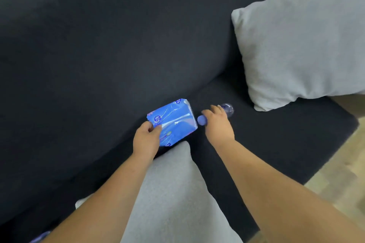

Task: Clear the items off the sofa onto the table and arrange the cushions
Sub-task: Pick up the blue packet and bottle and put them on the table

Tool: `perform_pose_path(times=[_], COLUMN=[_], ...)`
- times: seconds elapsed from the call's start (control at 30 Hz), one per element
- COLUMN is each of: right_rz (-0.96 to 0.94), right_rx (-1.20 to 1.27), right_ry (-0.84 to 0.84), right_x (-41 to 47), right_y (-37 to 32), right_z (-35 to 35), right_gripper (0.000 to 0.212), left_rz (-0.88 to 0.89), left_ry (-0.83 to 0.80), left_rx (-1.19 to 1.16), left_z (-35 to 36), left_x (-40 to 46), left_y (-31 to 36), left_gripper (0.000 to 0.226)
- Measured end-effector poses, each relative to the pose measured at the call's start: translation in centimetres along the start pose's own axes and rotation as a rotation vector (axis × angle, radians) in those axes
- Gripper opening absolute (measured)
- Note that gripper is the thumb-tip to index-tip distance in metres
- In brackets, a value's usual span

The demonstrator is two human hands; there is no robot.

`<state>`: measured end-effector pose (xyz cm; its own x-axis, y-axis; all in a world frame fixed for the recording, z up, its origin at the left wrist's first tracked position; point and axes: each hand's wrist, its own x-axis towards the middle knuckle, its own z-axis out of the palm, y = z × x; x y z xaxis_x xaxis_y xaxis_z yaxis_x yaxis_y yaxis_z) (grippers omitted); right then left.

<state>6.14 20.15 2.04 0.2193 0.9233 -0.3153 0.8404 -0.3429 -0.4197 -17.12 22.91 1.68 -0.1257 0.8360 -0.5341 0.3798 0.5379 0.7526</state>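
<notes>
A blue plastic tissue pack (173,120) lies on the dark sofa seat (286,144), against the backrest. My left hand (146,140) pinches its near left corner. A clear water bottle with a blue cap (201,120) lies on its side just right of the pack. My right hand (218,122) covers the bottle's middle, fingers curled over it; the bottle's far end (228,108) shows past the fingers. One grey cushion (300,49) leans at the sofa's right end. Another grey cushion (173,193) lies flat on the seat between my forearms.
The dark sofa backrest (118,45) fills the left and top of the view. A wooden floor (335,173) shows past the seat's front edge at the right. A bit of a blue object (40,236) peeks out at the bottom left edge.
</notes>
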Motion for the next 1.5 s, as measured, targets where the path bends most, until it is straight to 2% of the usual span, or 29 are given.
perform_pose_path(times=[0.07,0.1,0.17,0.23,0.27,0.4,0.5,0.63,0.8,1.0,1.27,1.37,1.5], right_rz=[-0.020,-0.020,0.109,0.276,0.301,0.301,0.372,0.531,0.642,0.776,1.048,1.203,1.441], right_rx=[0.020,0.085,0.367,0.725,0.844,1.071,1.072,1.086,1.129,1.159,1.130,1.121,1.081], right_ry=[-0.151,-0.164,-0.060,0.081,0.125,0.224,0.344,0.565,0.772,0.892,1.069,1.073,1.030], right_x=[-0.8,-1.3,-2.9,-4.7,-5.6,-9.9,-13.3,-19.4,-28.3,-39.3,-57.1,-63.1,-70.6], right_y=[1.3,1.6,2.1,2.3,2.4,4.3,7.7,14.3,23.0,31.1,38.8,40.5,42.8], right_z=[0.1,0.3,0.4,-0.1,-0.4,-3.5,-6.2,-10.2,-14.1,-15.8,-12.2,-9.5,-4.1], right_gripper=[0.061,0.063,0.056,0.039,0.032,0.018,0.019,0.020,0.016,0.015,0.014,0.010,0.012], left_rz=[0.011,0.007,0.006,0.041,0.062,0.116,0.181,0.227,0.307,0.377,0.384,0.394,0.374], left_ry=[-0.017,-0.025,-0.042,-0.056,-0.067,-0.133,-0.242,-0.453,-0.636,-0.826,-1.074,-1.154,-1.243], left_rx=[0.023,0.028,0.052,0.103,0.116,0.161,0.209,0.247,0.313,0.414,0.591,0.678,0.905], left_z=[0.6,1.0,1.9,3.0,3.6,7.6,11.7,18.3,26.7,34.7,41.6,43.1,45.1], left_x=[-0.7,-1.4,-3.1,-4.9,-5.7,-9.2,-12.7,-19.3,-29.3,-40.3,-55.5,-59.6,-64.3], left_y=[0.0,0.1,0.5,1.3,1.7,4.2,6.4,8.1,8.8,7.1,-0.6,-5.1,-12.8], left_gripper=[0.047,0.045,0.042,0.043,0.043,0.034,0.029,0.043,0.045,0.035,0.037,0.036,0.036])
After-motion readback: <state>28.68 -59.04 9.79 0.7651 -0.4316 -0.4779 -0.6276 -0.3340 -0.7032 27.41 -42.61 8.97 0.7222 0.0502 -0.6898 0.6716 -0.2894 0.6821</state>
